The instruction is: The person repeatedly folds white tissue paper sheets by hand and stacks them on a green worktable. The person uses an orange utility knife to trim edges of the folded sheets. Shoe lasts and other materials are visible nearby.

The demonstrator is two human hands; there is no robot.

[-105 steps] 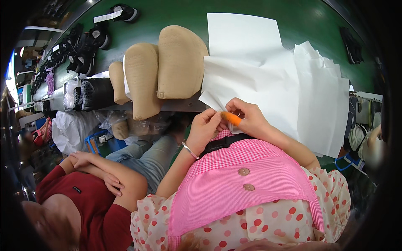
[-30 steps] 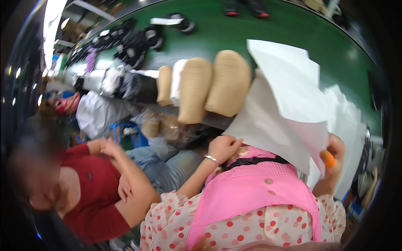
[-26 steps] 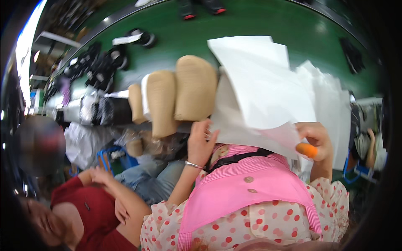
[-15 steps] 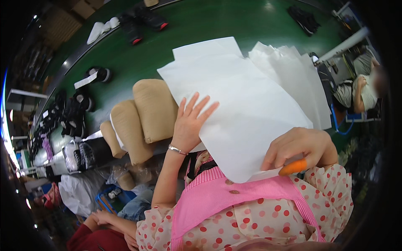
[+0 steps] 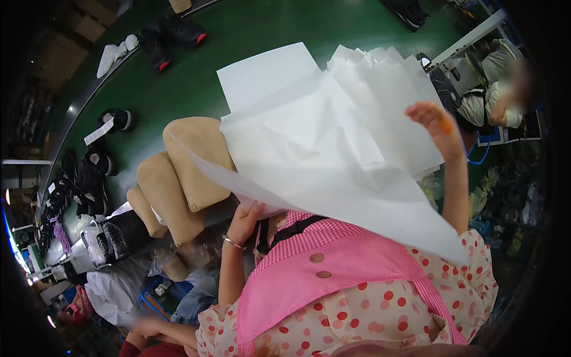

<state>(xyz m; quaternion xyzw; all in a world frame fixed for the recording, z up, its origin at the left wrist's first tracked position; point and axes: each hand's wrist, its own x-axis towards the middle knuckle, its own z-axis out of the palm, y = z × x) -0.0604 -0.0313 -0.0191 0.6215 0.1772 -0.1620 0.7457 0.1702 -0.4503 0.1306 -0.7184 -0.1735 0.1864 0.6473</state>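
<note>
**Handling the big white sheet (image 5: 357, 190) with one hand free**

Your left hand (image 5: 242, 223) is sitting at the sheet's near-left edge, thumb up and fingers partly hidden; whether it is pinching the paper, you can't tell from here. Your right hand (image 5: 433, 126) is holding nothing: its fingers are spreading loosely above the right side of the paper pile (image 5: 398, 113), an orange finger cover (image 5: 447, 124) showing on it.

The sheet is lying partly over the pile and creasing across its middle. Its left side is standing up in a curl before the largest tan form (image 5: 199, 163), while its near-right corner is hanging over your pink apron (image 5: 333, 256) and dotted blouse (image 5: 380, 303).

With one side curling and one corner hanging, the sheet is probably asking for support at both ends. You'd do well to be pinching a single layer, smoothing from the middle outward and pressing lightly, so the creases aren't setting and the sheets below aren't sliding.

Farther out, black shoes (image 5: 156, 50) are resting on the green table (image 5: 148, 89).
</note>
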